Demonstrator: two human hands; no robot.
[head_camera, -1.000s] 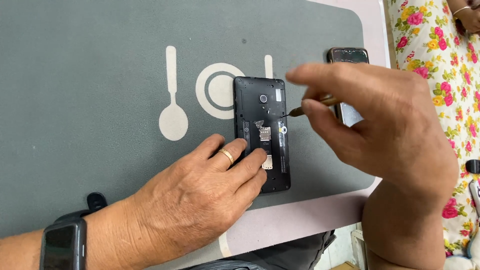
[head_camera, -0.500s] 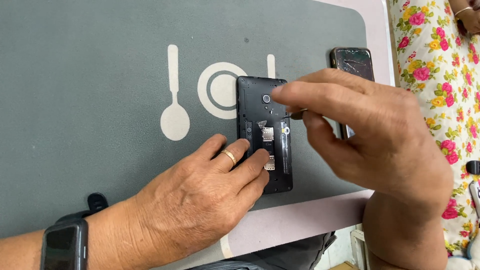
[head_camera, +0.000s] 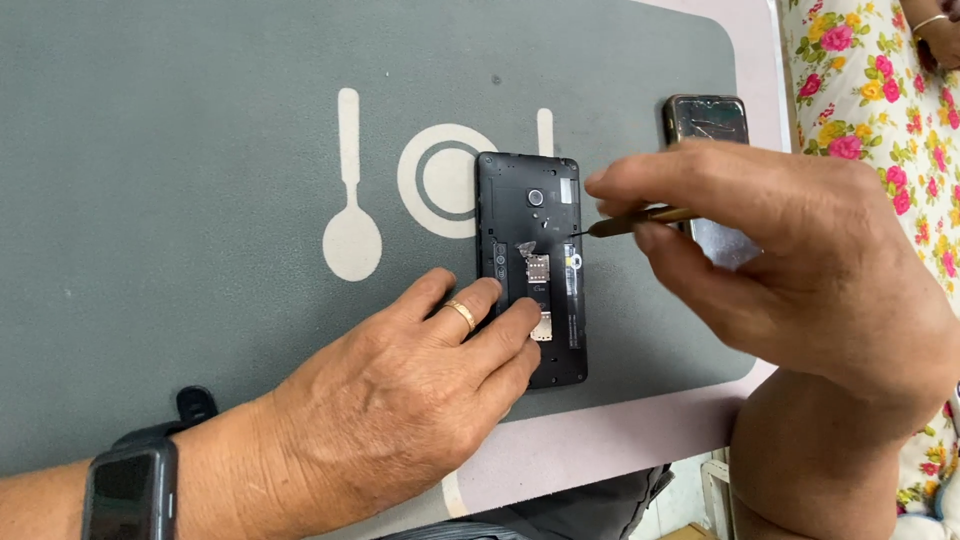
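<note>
Keep your left hand (head_camera: 400, 410) pressed flat on the bottom of the open black phone (head_camera: 531, 265) on the grey mat (head_camera: 200, 150), and with your right hand (head_camera: 790, 270) pinching the small screwdriver (head_camera: 640, 219), hold its tip straight and steady.

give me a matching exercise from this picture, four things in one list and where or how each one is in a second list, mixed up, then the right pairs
Things:
1. left hand
2. right hand
3. open black phone
4. second phone

Places or states:
A. lies beyond the right hand, partly hidden by it, screen cracked
B. holds a thin screwdriver with its tip at the open phone's right side
C. presses its fingers on the lower half of the open phone, ring on one finger
D. lies back cover off on the grey mat, beside the white plate symbol

Pairs: 1-C, 2-B, 3-D, 4-A
</note>
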